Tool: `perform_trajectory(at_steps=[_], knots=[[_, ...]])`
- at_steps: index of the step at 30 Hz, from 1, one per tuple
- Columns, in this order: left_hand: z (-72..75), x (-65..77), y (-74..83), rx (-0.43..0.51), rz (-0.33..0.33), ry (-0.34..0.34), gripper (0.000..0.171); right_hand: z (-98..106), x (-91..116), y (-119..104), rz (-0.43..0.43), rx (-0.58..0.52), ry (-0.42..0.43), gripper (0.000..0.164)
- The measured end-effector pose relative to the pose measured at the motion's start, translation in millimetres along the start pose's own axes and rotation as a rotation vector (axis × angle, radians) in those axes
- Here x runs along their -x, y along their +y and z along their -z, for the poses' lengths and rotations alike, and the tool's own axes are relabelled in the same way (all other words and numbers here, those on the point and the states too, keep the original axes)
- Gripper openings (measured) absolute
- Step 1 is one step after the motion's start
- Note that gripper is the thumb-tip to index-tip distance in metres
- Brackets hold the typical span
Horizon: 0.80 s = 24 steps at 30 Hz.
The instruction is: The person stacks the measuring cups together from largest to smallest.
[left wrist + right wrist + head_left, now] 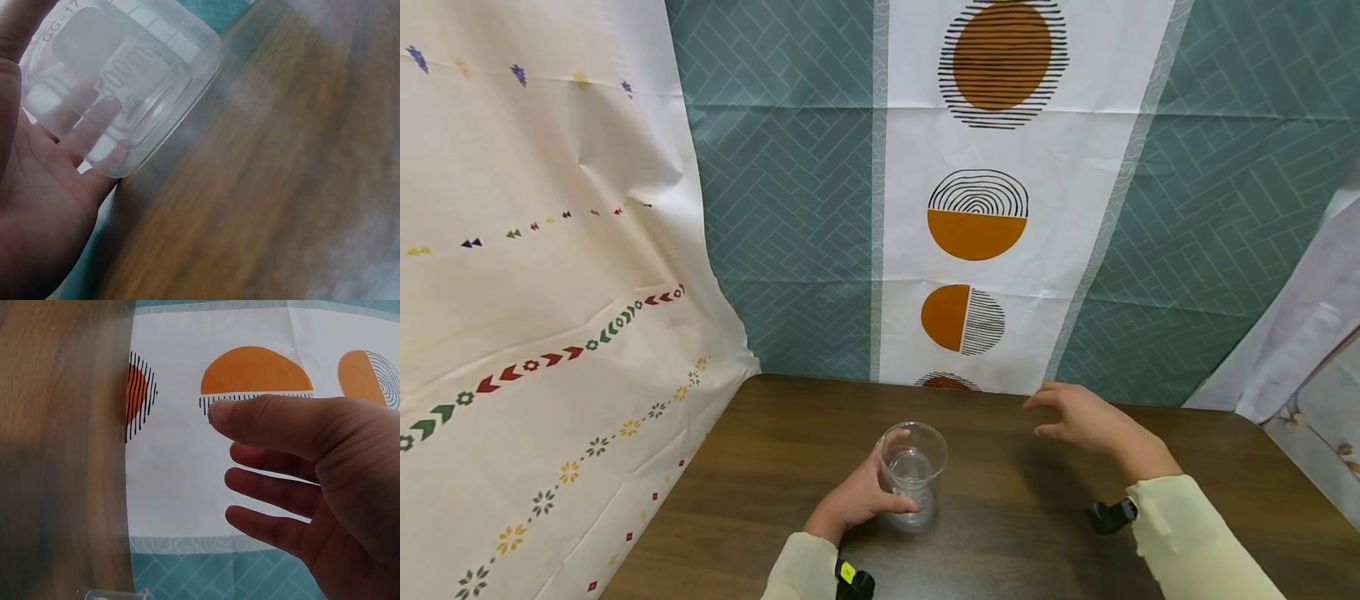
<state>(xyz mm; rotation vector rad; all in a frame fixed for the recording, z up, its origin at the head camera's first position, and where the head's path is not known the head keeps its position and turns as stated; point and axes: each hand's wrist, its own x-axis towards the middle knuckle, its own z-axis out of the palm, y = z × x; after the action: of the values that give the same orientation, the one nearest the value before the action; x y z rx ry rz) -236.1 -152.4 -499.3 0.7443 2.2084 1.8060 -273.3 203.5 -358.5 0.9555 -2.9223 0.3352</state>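
My left hand [861,492] grips a clear glass beaker [934,475] from its left side, thumb across the near wall and fingers round the far side. The beaker stands upright, and a smaller clear round rim shows inside it. In the left wrist view the beaker [134,69] bears the markings GG-17 and 500 ml, with the left palm [50,206] against its wall. To the right, my right hand [1086,421] hovers over the table, holding nothing. Its fingers are spread and slightly bent in the right wrist view, where the beaker's rim [119,595] peeks in at the bottom edge.
Both hands are over a dark brown wooden table [760,475]. A teal and white patterned cloth [790,208] hangs along its back edge. On the left hangs a cream printed cloth [550,317], and a pale cloth [1292,367] borders the right side.
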Motion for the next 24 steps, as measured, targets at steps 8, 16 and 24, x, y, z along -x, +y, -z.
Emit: perform_trajectory(at_steps=[8, 16, 24], knots=[[-0.7, 2.1, 2.9, 0.001, 0.012, -0.002, 0.098, -0.5, 2.1, 3.4, -0.024, -0.013, 0.0, 0.034], [-1.5, 1.7, 3.1, 0.004, 0.006, -0.014, 0.098, -1.5, 5.7, 7.6, -0.05, -0.025, -0.007, 0.035], [-0.8, 1.9, 3.4, 0.011, 0.015, -0.006, 0.099, -0.4, 6.9, 11.8, -0.062, -0.027, -0.004, 0.035]])
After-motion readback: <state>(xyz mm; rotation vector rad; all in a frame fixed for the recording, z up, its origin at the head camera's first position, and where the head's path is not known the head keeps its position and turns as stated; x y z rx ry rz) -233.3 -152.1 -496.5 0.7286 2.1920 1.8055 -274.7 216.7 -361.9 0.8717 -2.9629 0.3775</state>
